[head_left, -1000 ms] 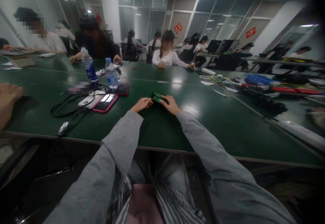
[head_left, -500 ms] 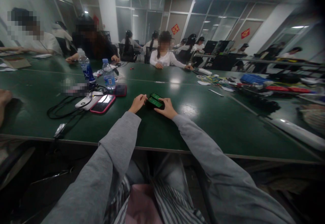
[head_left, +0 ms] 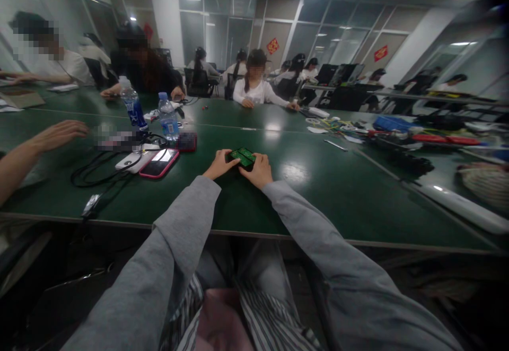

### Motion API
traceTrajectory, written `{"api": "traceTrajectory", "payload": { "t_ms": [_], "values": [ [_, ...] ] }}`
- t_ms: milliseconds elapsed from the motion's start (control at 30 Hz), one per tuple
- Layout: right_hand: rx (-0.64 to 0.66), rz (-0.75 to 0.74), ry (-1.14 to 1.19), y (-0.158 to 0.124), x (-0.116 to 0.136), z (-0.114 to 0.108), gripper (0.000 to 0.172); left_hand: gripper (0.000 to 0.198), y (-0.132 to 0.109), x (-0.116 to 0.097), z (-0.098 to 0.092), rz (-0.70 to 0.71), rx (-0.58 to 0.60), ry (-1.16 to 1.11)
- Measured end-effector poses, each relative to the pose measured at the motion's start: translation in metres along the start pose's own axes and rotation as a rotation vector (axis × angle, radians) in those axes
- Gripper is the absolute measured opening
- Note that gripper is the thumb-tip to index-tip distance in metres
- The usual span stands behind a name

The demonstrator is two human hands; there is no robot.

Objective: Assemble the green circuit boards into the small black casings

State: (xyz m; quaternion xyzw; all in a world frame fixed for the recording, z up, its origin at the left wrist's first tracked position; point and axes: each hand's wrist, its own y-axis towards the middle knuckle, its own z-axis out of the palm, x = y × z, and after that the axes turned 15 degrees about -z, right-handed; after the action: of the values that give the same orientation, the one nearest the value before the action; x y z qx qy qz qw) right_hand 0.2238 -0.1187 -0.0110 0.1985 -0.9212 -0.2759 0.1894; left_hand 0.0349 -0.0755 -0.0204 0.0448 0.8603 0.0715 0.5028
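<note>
A small green circuit board [head_left: 244,157] with a dark seam across it sits in what looks like a black case, low over the green table [head_left: 318,192]. My left hand [head_left: 220,164] grips the near left edge, thumb reaching onto the board. On the opposite side my right hand [head_left: 257,171] is closed around the right edge, thumb at the near corner. Both hands are close together, and the fingers under the case are hidden.
Left of my hands lie a pink-edged phone [head_left: 159,163], a white power bank [head_left: 134,160], black cables and two bottles, one a clear water bottle [head_left: 168,120]. A co-worker's hand [head_left: 59,134] reaches in from the left. Tangled wires [head_left: 342,126] lie at the right.
My left hand has come onto the board's left side, and the board has turned and levelled between both hands. The co-worker's hand at the left has moved inward over the table.
</note>
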Motion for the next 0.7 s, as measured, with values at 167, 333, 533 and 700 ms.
{"api": "traceTrajectory", "payload": {
  "t_ms": [167, 333, 533, 700],
  "values": [
    [-0.047, 0.162, -0.104, 0.009, -0.008, -0.003, 0.074, 0.050, 0.000, 0.001, -0.003, -0.004, 0.014, -0.010],
    [-0.074, 0.095, -0.360, 0.017, -0.020, -0.012, 0.070, 0.039, 0.003, 0.002, -0.006, -0.004, 0.005, 0.001],
    [0.059, -0.155, -0.477, 0.025, -0.028, -0.019, 0.069, 0.034, 0.005, -0.002, -0.013, 0.000, -0.015, 0.093],
    [0.044, -0.118, -0.360, 0.024, -0.035, -0.013, 0.066, 0.026, 0.008, -0.004, -0.031, 0.051, -0.300, 0.445]
  ]
}}
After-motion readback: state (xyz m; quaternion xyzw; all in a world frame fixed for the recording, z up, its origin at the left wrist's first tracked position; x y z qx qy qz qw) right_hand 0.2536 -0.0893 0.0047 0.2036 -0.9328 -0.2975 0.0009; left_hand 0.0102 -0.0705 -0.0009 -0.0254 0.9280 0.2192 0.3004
